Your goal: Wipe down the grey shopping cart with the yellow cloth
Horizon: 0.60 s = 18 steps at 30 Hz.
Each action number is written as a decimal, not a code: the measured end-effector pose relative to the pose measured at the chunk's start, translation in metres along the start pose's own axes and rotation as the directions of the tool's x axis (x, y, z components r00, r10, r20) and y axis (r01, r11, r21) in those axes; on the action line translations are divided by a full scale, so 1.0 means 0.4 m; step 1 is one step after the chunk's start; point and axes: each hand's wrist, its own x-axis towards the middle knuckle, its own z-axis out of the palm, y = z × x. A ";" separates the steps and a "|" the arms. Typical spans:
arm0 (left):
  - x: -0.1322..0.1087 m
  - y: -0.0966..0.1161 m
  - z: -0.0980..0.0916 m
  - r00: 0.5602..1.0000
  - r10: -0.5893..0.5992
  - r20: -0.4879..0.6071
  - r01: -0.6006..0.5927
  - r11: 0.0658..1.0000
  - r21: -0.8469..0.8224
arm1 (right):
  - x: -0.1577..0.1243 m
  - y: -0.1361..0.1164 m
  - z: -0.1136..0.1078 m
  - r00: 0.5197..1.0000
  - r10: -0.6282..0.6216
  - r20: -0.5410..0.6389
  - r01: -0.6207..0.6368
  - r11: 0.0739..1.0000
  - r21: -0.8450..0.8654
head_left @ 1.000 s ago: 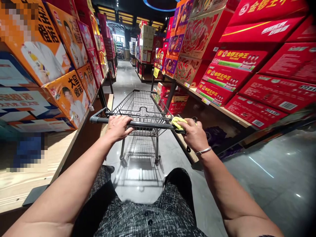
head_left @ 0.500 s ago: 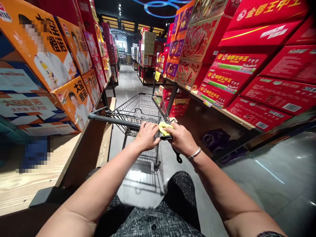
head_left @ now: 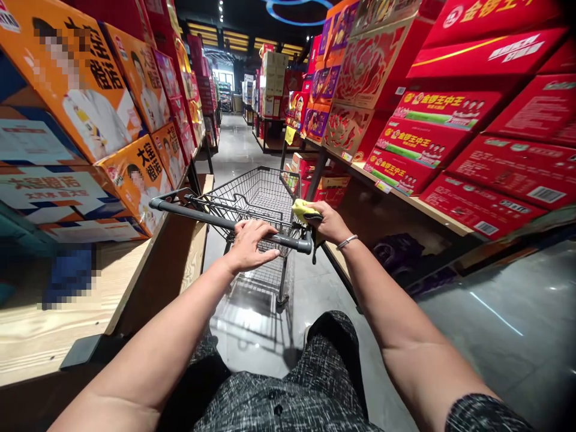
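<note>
An empty-looking black wire shopping cart [head_left: 265, 186] stands in front of me, its grey handle [head_left: 202, 217] running across at an angle. My left hand [head_left: 252, 245] is draped over the right part of the handle, fingers curled over the bar and thumb out to the side. A yellow cloth [head_left: 306, 210] is bunched in my right hand [head_left: 330, 222], which is closed around it at the cart's right side frame, just beyond the handle's end. A dark strip beneath the cloth is partly hidden by my fingers. The right wrist carries a silver bracelet [head_left: 347, 241].
Orange drink cartons [head_left: 130, 174] are stacked on a wooden shelf [head_left: 126, 288] at left. Red boxes [head_left: 414, 141] fill the right shelf [head_left: 418, 210], with purple packages [head_left: 398, 252] below. The tiled aisle floor [head_left: 238, 135] runs ahead between stacked goods.
My right hand has moved forward with the yellow cloth, from the handle's right end to the side frame. My left hand has slid left along the handle, uncovering its right end.
</note>
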 end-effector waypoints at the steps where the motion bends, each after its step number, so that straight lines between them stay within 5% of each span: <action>1: -0.007 -0.004 -0.008 1.000 -0.011 -0.001 0.011 1.000 0.003 | 0.017 0.015 0.018 0.999 0.036 -0.013 -0.036 0.999 0.041; 6: -0.039 -0.045 -0.053 0.997 -0.078 -0.018 0.078 0.997 0.023 | 0.017 0.023 0.115 0.975 0.219 0.046 -0.219 0.886 0.409; 12: -0.052 -0.087 -0.090 0.989 -0.135 -0.054 0.139 0.988 0.061 | -0.093 -0.102 0.150 0.990 -0.065 -0.122 0.106 0.921 0.375; 16: -0.033 -0.017 -0.073 0.981 -0.193 0.020 0.190 0.976 0.105 | -0.082 -0.114 0.123 0.989 -0.136 -0.049 0.145 0.918 0.370; 18: -0.025 0.043 -0.048 0.986 -0.130 0.105 0.120 0.988 0.102 | -0.051 -0.084 0.117 0.994 -0.105 0.014 0.091 0.913 0.397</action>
